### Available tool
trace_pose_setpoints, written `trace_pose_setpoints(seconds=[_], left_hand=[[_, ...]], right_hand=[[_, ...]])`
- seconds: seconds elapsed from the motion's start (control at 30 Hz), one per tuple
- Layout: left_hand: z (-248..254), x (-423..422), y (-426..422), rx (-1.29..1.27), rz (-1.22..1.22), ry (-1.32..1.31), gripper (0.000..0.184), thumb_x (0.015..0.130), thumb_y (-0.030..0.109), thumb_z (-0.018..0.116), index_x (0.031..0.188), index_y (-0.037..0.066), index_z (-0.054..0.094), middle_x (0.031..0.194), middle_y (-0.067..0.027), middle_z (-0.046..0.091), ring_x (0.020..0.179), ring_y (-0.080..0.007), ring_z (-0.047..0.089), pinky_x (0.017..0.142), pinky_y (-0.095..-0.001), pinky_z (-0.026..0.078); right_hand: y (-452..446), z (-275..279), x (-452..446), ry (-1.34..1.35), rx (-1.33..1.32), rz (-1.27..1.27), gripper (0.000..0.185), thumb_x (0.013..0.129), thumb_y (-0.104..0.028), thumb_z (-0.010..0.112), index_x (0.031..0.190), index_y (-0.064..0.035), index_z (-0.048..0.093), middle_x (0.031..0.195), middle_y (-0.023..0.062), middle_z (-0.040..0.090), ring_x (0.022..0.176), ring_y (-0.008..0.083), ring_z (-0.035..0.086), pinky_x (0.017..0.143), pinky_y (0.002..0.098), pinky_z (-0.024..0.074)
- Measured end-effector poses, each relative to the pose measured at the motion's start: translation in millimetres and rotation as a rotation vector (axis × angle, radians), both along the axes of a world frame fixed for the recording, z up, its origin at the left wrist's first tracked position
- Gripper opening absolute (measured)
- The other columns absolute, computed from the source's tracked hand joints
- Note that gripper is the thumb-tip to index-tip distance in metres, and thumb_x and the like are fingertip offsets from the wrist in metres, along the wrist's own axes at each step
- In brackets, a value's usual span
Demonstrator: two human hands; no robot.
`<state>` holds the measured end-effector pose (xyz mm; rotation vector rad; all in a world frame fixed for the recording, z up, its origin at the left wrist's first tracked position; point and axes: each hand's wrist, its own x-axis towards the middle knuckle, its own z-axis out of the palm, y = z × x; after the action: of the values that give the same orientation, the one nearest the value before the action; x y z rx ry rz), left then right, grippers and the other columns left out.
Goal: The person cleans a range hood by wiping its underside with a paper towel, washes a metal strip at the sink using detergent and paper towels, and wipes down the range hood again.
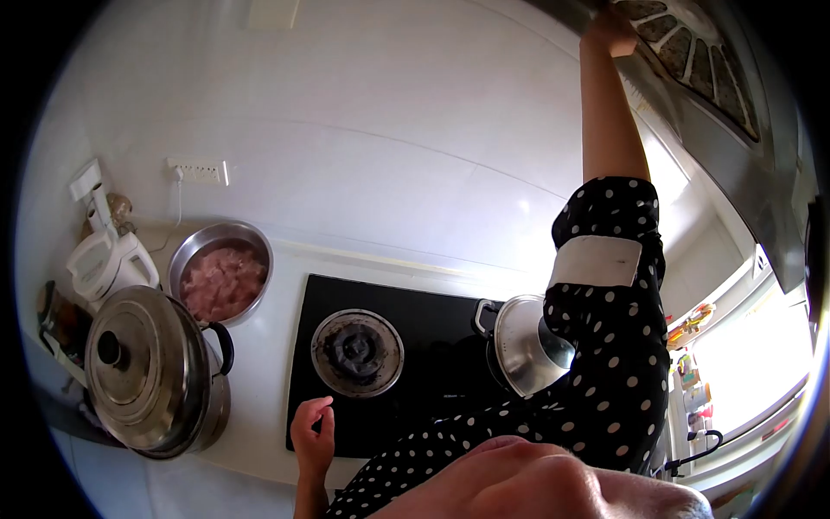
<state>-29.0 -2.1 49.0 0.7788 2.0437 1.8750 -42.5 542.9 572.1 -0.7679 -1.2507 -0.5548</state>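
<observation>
My left hand point(313, 432) hovers over the front left edge of the black gas stove point(432, 346), fingers loosely curled, with a gap at the thumb and nothing in it. Beyond it is the round left burner point(357, 353). My right arm, in a black dotted sleeve, is raised high. At the edge of the range hood point(735, 173), my right hand point(609, 35) touches or reaches the underside; its fingers are mostly hidden. A steel pot point(519, 342) stands on the right side of the stove, partly covered by my sleeve.
Left of the stove stand a large lidded steel pot point(143, 372), a metal bowl of raw meat point(225, 281) and a white appliance point(112, 259). A wall socket point(199, 171) has a white cord plugged in. A bright window point(752, 355) with small items lies right.
</observation>
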Motion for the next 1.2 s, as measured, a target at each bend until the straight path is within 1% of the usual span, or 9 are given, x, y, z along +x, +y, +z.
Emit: trace_pose_setpoints(seconds=[0.17, 0.53, 0.57, 0.67, 0.7, 0.83, 0.97, 1.1, 1.2], left_hand=[[-2, -1, -2, -0.002, 0.007, -0.010, 0.014, 0.079, 0.002, 0.055, 0.093, 0.003, 0.060, 0.090, -0.0085, 0.060, 0.079, -0.0184, 0.057, 0.069, -0.0263, 0.045], [-2, 0, 7, 0.030, -0.035, -0.020, 0.015, 0.079, 0.001, 0.055, 0.093, 0.003, 0.059, 0.089, -0.0093, 0.059, 0.080, -0.0188, 0.057, 0.070, -0.0271, 0.046], [-1, 0, 7, 0.034, -0.036, -0.025, 0.015, 0.079, 0.001, 0.055, 0.093, 0.003, 0.059, 0.089, -0.0093, 0.059, 0.080, -0.0189, 0.057, 0.070, -0.0272, 0.046], [1, 1, 10, 0.025, -0.044, -0.002, 0.015, 0.079, 0.001, 0.055, 0.093, 0.003, 0.059, 0.089, -0.0094, 0.059, 0.080, -0.0189, 0.057, 0.070, -0.0271, 0.046], [1, 1, 10, 0.011, -0.052, 0.013, 0.015, 0.079, 0.001, 0.055, 0.093, 0.003, 0.059, 0.090, -0.0093, 0.059, 0.080, -0.0189, 0.057, 0.070, -0.0270, 0.046], [0, 0, 11, 0.021, -0.049, 0.028, 0.015, 0.078, 0.001, 0.055, 0.093, 0.003, 0.059, 0.090, -0.0095, 0.060, 0.080, -0.0193, 0.057, 0.070, -0.0270, 0.046], [-3, -1, 8, 0.025, -0.040, 0.002, 0.015, 0.078, 0.001, 0.055, 0.093, 0.003, 0.059, 0.090, -0.0097, 0.060, 0.080, -0.0198, 0.057, 0.070, -0.0271, 0.046], [-4, -3, 7, 0.028, -0.039, 0.020, 0.015, 0.079, 0.001, 0.055, 0.092, 0.003, 0.059, 0.090, -0.0099, 0.060, 0.081, -0.0200, 0.058, 0.070, -0.0272, 0.046], [2, -3, 8, 0.026, -0.039, 0.016, 0.015, 0.079, 0.001, 0.054, 0.092, 0.003, 0.059, 0.090, -0.0102, 0.060, 0.081, -0.0202, 0.058, 0.070, -0.0275, 0.046]], right_hand=[[-90, -22, 7, 0.084, 0.059, 0.451, 0.014, 0.078, -0.010, 0.060, 0.092, -0.0056, 0.061, 0.080, 0.0140, 0.062, 0.061, 0.0262, 0.057, 0.060, 0.0380, 0.0466], [-64, -7, 30, -0.009, 0.137, 0.244, 0.014, 0.078, -0.010, 0.062, 0.089, -0.0029, 0.063, 0.095, 0.0172, 0.061, 0.082, 0.0303, 0.058, 0.075, 0.0389, 0.0472], [-4, 7, 56, -0.238, 0.326, -0.089, 0.022, 0.077, -0.034, 0.062, 0.076, -0.0133, 0.070, 0.076, 0.0101, 0.066, 0.059, 0.0203, 0.063, 0.048, 0.0337, 0.0480], [17, 16, 45, -0.096, 0.211, 0.151, 0.020, 0.075, -0.037, 0.063, 0.075, -0.0188, 0.071, 0.073, 0.0080, 0.066, 0.058, 0.0201, 0.062, 0.049, 0.0352, 0.0487], [-75, -10, 22, -0.103, 0.068, 0.300, 0.014, 0.079, -0.012, 0.062, 0.089, -0.0027, 0.064, 0.096, 0.0172, 0.061, 0.083, 0.0311, 0.058, 0.076, 0.0387, 0.0478], [-65, 1, 27, -0.143, -0.177, 0.090, 0.015, 0.079, -0.013, 0.061, 0.089, -0.0018, 0.063, 0.093, 0.0167, 0.062, 0.085, 0.0306, 0.058, 0.077, 0.0389, 0.0478], [15, 18, 63, -0.230, 0.158, -0.200, 0.021, 0.073, -0.033, 0.066, 0.089, -0.0196, 0.069, 0.088, 0.0069, 0.066, 0.072, 0.0209, 0.064, 0.057, 0.0348, 0.0513], [-65, -7, 25, -0.118, 0.092, 0.313, 0.020, 0.083, -0.019, 0.057, 0.093, -0.0022, 0.060, 0.090, 0.0126, 0.062, 0.082, 0.0235, 0.059, 0.075, 0.0355, 0.0472], [50, 23, 73, -0.585, 0.180, -0.856, 0.045, 0.074, -0.031, 0.066, 0.115, -0.0190, 0.056, 0.116, 0.0078, 0.056, 0.098, 0.0182, 0.058, 0.064, 0.0319, 0.0520]])
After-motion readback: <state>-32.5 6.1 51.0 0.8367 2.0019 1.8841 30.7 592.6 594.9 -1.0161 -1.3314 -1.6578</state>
